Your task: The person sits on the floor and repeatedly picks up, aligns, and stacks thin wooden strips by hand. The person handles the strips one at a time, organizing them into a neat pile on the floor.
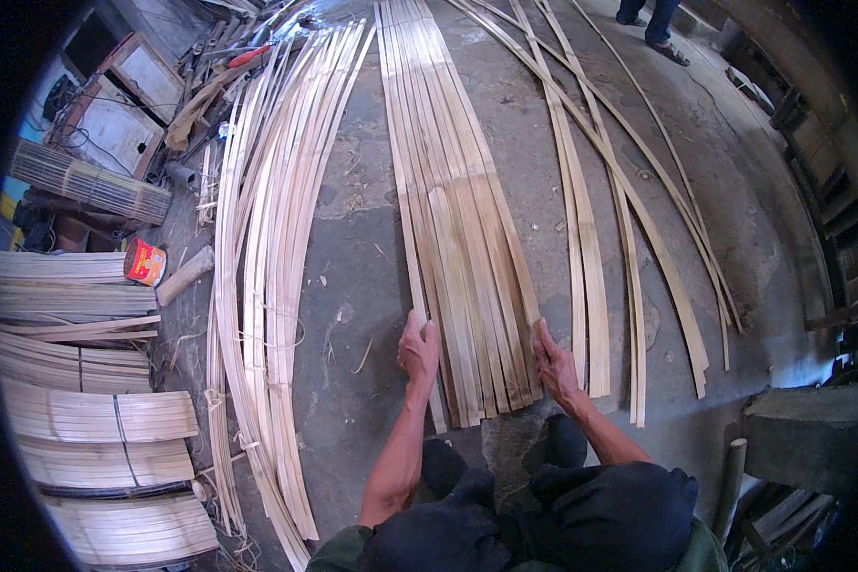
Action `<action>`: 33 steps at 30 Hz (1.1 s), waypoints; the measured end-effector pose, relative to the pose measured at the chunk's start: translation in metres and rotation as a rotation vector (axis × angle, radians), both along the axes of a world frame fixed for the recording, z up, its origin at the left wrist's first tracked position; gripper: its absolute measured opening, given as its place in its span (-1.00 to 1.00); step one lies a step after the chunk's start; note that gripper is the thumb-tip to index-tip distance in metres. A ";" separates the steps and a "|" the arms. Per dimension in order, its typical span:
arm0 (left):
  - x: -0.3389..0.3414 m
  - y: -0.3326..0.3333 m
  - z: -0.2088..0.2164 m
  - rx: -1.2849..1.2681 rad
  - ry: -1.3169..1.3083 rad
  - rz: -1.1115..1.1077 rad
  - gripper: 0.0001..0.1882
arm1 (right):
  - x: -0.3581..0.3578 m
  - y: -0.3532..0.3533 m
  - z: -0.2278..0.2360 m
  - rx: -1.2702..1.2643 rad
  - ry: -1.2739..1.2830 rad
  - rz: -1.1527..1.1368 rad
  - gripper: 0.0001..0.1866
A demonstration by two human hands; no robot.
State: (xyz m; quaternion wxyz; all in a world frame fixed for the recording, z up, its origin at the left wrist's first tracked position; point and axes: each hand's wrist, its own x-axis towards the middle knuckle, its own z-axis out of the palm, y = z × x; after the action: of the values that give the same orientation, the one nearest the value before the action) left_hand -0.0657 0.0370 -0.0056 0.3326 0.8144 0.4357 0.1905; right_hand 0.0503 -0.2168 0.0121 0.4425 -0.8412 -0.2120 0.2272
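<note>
A row of long, pale bamboo strips (pixel 462 219) lies side by side on the floor in front of me, its near ends close to my feet. My left hand (pixel 417 351) is closed around the outermost strip on the left, which stands slightly apart from the others at its near end. At the row's right edge, my right hand (pixel 555 364) grips the side of the strips, thumb on top; its other fingers are partly hidden. Both forearms reach forward past my bent knees.
Left of the row lies a loose bundle of bamboo strips (pixel 290 210). Several separate strips (pixel 596 286) spread out on the right. Tied strip stacks (pixel 114 462) line the far left, beside a red tin (pixel 144 262). Another person's foot (pixel 667 50) shows at the top right.
</note>
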 end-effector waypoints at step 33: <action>-0.009 0.045 0.043 -0.045 -0.159 0.030 -0.56 | -0.098 0.125 0.041 0.354 0.370 -0.003 -0.47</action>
State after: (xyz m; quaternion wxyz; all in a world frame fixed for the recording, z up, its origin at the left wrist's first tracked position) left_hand -0.0743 0.0823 0.0379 0.3815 0.7825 0.4241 0.2496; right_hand -0.0479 -0.0921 0.0529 0.6143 -0.6951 -0.1627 0.3361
